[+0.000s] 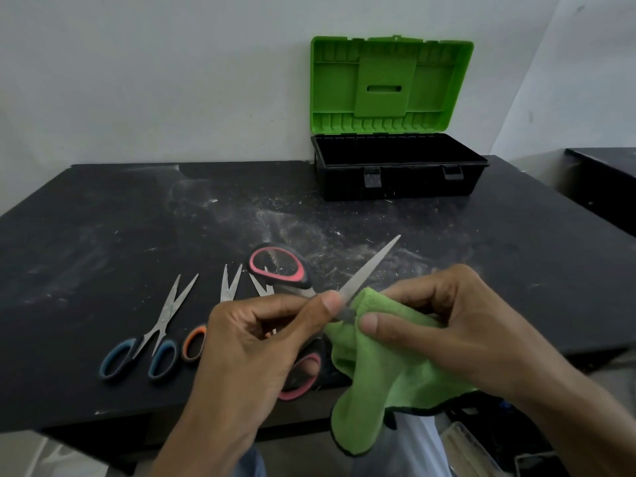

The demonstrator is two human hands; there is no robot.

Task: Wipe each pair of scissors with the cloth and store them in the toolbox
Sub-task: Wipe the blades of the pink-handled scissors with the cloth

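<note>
Left grip (254, 342) on one scissors (370, 266); three pairs (164, 321) aside.

Dusty blk table (103, 218) against white wall (155, 80); 2nd blk surface (605, 173) at rt.

Bare tabletop (481, 242) stretches toward the open toolbox (399, 180) at one o'clock; loose scissors (168, 313) clutter nine o'clock.
</note>
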